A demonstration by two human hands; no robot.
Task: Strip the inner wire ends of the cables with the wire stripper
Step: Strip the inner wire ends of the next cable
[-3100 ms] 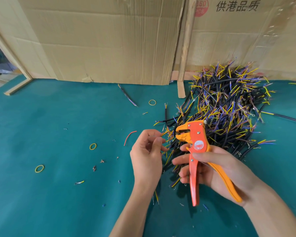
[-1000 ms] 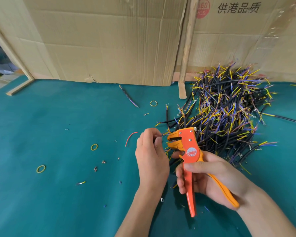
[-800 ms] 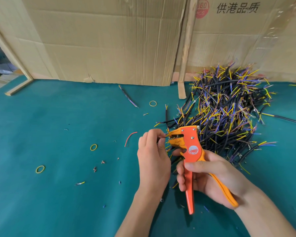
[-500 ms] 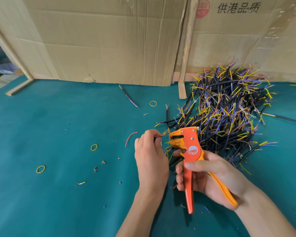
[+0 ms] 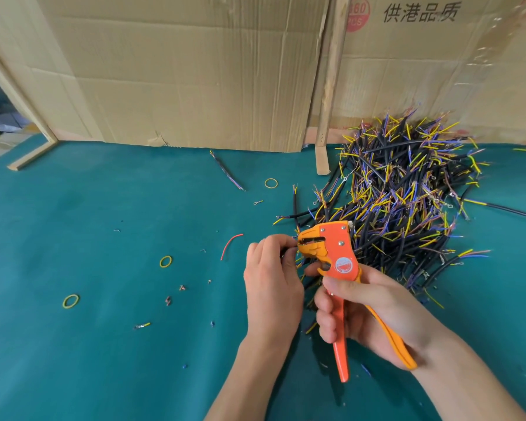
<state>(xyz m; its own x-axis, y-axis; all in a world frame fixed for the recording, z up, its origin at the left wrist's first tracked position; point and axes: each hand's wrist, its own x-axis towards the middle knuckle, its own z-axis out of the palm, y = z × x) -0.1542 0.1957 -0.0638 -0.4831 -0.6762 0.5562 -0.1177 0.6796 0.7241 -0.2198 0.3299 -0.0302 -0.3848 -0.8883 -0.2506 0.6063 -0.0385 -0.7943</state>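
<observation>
The wire stripper (image 5: 336,253) sits upright in my right hand (image 5: 374,311), my grip curled round both handles, its head over the near edge of the cable pile (image 5: 407,202). My left hand (image 5: 272,284) pinches one cable's end (image 5: 295,238) at the stripper's mouth. Rubber bands (image 5: 165,261) and a red wire scrap (image 5: 230,244) lie on the green desk (image 5: 88,208).

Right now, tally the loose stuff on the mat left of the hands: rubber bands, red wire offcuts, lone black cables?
Rubber bands: 3, yellow, one far, one middle, one near left
Red wire offcut: 1
Lone black cable: 1, near the cardboard
Total: 5
The tiny insulation scraps are too small to count.
</observation>
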